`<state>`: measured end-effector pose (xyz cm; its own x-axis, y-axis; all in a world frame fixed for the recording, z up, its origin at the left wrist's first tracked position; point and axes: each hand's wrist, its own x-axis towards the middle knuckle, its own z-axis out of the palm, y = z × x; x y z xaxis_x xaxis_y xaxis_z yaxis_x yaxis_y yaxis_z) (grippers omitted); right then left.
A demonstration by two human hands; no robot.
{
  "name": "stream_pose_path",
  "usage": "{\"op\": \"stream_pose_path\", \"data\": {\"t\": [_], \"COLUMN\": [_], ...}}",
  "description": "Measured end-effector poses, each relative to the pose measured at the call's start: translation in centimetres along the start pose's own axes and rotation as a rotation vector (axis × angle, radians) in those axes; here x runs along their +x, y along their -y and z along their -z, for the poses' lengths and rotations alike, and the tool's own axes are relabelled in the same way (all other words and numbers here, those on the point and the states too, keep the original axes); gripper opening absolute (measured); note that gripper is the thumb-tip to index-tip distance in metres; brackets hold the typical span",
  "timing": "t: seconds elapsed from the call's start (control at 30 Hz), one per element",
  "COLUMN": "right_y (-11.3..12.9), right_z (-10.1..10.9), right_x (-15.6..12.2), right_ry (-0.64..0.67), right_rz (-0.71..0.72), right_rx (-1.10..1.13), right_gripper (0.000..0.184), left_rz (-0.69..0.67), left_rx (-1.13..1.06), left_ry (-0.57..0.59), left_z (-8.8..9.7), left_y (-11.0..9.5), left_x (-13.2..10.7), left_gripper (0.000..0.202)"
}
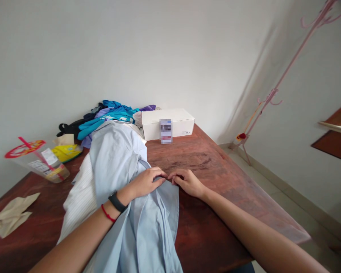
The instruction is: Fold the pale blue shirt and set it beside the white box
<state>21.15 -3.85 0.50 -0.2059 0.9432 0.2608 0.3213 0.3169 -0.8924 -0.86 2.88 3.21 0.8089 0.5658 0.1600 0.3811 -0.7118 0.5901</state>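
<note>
A light blue shirt lies loosely spread along the middle of the table, its right edge folded over the wood. My left hand rests on it with thumb and fingers closed on the cloth near that edge. Close by, my right hand pinches the upper corner of the same edge; the fingertips of the two hands almost meet. Beneath the blue shirt, on its left side, shows a white striped garment. The shirt's lower end runs out of view at the bottom.
The wooden table carries a white box with a small blurred packet before it. A pile of clothes lies against the wall. At left are a plastic cup, a yellow packet and napkins. A pink coat stand leans right.
</note>
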Motion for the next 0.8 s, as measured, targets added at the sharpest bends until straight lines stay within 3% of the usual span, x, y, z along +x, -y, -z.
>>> {"op": "stream_pose_path", "data": {"t": [0.8], "right_y": [-0.33], "right_z": [0.03], "right_x": [-0.03], "right_ry": [0.031], "right_rz": [0.026], "right_rx": [-0.018], "right_gripper": [0.026], "left_rz": [-0.001], "left_rx": [-0.036], "left_ry": [-0.009], "left_z": [-0.05], "left_y": [0.23], "left_x": [-0.02], "left_gripper": [0.019]}}
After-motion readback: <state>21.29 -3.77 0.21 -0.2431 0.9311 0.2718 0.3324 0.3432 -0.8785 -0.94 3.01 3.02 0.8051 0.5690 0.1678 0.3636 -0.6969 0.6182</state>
